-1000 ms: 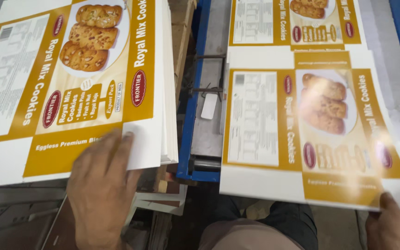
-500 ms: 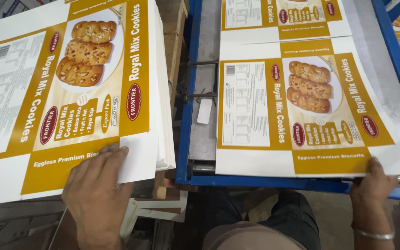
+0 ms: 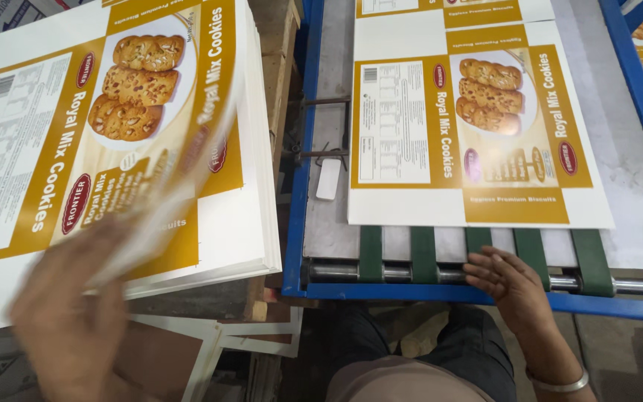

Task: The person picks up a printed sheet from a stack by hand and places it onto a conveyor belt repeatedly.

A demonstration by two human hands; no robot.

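A: Head view. Where are the hands?

B: The left hand (image 3: pixel 68 320) is low on the left, blurred, at the near edge of the stack of printed sheets (image 3: pixel 210 223). The top sheet (image 3: pixel 165 171) is peeling up from it, curved and smeared. I think the fingers grip its near edge, but the blur keeps me from being sure.

A: And the right hand?

B: The right hand (image 3: pixel 504 279) lies open, fingers spread, on the roller (image 3: pixel 411 274) at the near end of the blue-framed conveyor (image 3: pixel 297 149), gripping nothing. A flat carton sheet (image 3: pixel 478 126) lies just beyond its fingertips, on green belts (image 3: pixel 370 249).

A: So which hand is nearer the lifted sheet?

B: The left; the sheet rises up and away from it, long axis running left to right.

A: Print?

B: White card with mustard-yellow panels, a picture of three cookies on a plate, dark red oval badges, and a white panel of small text. Another such sheet (image 3: pixel 440 11) lies farther up the conveyor.
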